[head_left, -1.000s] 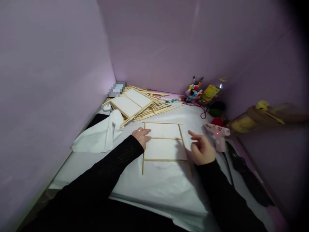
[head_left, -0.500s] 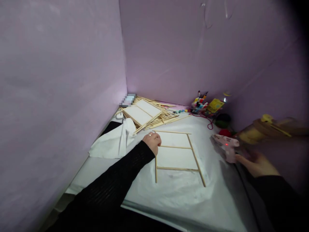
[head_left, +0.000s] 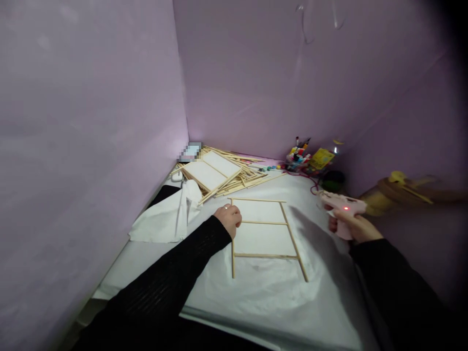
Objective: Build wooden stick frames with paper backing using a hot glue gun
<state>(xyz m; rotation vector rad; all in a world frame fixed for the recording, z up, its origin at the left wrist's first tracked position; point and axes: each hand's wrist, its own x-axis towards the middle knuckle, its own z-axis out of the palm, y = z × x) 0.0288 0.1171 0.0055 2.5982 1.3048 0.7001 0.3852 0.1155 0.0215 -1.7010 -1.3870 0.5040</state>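
A ladder-like frame of thin wooden sticks [head_left: 266, 256] lies flat on the white-covered table, with white sheet showing between its upper bars. My left hand [head_left: 229, 220], wearing a ring, is closed on the frame's left stick near the upper end, partly hiding it. Off to the right, above the table, my right hand [head_left: 360, 228] is wrapped round the handle of a pale pink hot glue gun [head_left: 347, 206]. A red light glows on the gun's side, and its nozzle points left.
At the back lie a pile of wooden sticks [head_left: 252, 179] and a white panel with stick edging [head_left: 214, 170]. White cloth [head_left: 164, 217] is heaped at left. Pens in a holder [head_left: 300, 158] and a brown object [head_left: 405, 192] stand right. Purple walls enclose the table.
My right hand now grips the glue gun fully round its handle and has raised it off the table. My left hand stays on the frame. The view has shifted slightly.
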